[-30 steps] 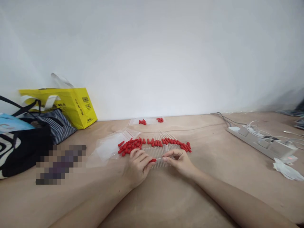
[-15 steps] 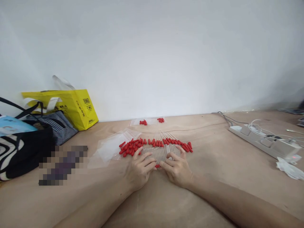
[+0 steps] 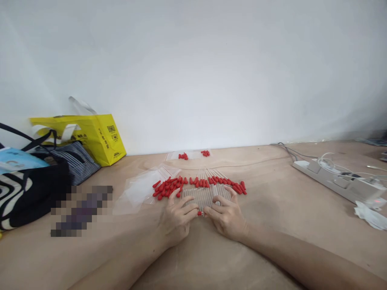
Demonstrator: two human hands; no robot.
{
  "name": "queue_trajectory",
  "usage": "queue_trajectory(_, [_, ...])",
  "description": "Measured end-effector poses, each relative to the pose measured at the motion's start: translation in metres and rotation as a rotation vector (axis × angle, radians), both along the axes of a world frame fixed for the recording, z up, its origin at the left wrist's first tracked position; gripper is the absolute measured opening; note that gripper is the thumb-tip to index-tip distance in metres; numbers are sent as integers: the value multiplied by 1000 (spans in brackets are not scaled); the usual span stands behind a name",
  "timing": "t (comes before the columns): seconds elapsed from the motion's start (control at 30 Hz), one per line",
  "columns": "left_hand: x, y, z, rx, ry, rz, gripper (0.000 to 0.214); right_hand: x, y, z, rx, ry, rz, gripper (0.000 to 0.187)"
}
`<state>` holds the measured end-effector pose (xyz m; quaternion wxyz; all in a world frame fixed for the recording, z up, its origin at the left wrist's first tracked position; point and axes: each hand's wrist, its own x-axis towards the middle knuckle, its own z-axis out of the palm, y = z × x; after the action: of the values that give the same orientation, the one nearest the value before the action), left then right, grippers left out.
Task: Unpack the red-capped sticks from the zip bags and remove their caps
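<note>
My left hand (image 3: 178, 215) is closed, its thumb and fingers pinching a small red rubber bulb (image 3: 199, 213). My right hand (image 3: 226, 213) is closed too, its fingertips at the bulb's right side on a short clear piece that looks like the end of a glass tube; most of it is hidden by the fingers. Just beyond both hands lies a row of clear glass tubes (image 3: 198, 197), side by side. Loose red bulbs (image 3: 165, 188) are heaped to the left. Behind the row, thin tubes with red bulbs on their near ends (image 3: 217, 179) fan out.
Clear plastic bags (image 3: 136, 189) lie left of the bulbs. Near the wall sits another bag (image 3: 193, 155) with red-tipped pieces. A yellow bag (image 3: 105, 139) and a black-and-white bag (image 3: 33, 193) stand left. A power strip (image 3: 338, 181) with cables and a white tissue (image 3: 370, 215) are right.
The red bulb between my hands has turned or shifted slightly, and a clear piece now shows at its right side. Both hands remain in nearly the same place.
</note>
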<state>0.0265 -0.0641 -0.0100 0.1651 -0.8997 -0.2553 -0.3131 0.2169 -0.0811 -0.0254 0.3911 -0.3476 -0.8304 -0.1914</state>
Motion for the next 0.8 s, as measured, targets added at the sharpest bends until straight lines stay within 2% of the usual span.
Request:
queue_trajectory(0.37, [-1,1,-1,21,-33,-49,25,0,1,1,74,-23,-1,17])
queue_trajectory(0.5, [-1,0,0,7,-41,-43,28,2,1,1,54,-6,34,18])
queue_trajectory(0.57, [-5,1,1,1,-58,-19,28,7,2,-1,1,9,36,18])
queue_trajectory(0.67, [-14,8,3,-17,-134,79,21,18,7,-2,-164,86,6,22])
queue_trajectory(0.8, [-21,24,4,-138,-214,187,17,29,15,1,-382,207,-45,32])
